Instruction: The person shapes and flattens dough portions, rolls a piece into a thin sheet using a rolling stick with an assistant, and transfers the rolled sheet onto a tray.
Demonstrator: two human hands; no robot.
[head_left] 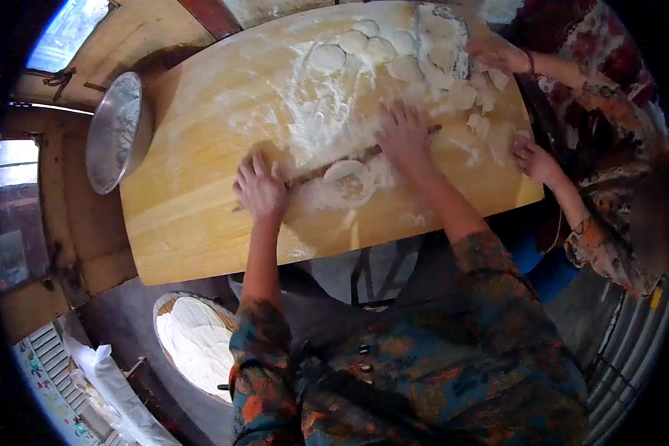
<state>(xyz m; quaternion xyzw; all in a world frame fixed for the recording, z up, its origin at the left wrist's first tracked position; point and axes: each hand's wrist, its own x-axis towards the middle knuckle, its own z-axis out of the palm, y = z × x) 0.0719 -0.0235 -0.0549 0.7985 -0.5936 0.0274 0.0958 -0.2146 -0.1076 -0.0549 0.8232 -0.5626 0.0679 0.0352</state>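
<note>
A thin dark rolling pin [312,174] lies across the floured board, and both my hands hold it. My left hand [260,186] is over its left end, with the fingers reaching past it. Near the other end, my right hand [405,140] presses down on the pin, and a short tip sticks out beyond. Between my hands, a round piece of dough [349,187] lies under the pin, its far edge pale and curved. Several flattened dough rounds [327,58] rest in loose flour farther back.
A wooden board [193,201] fills the tabletop. A metal bowl [119,134] stands at its left edge. To the right, another person's hands [502,57] are near dough pieces [479,123]. Below left is a round tray [197,342] covered with a pale sheet.
</note>
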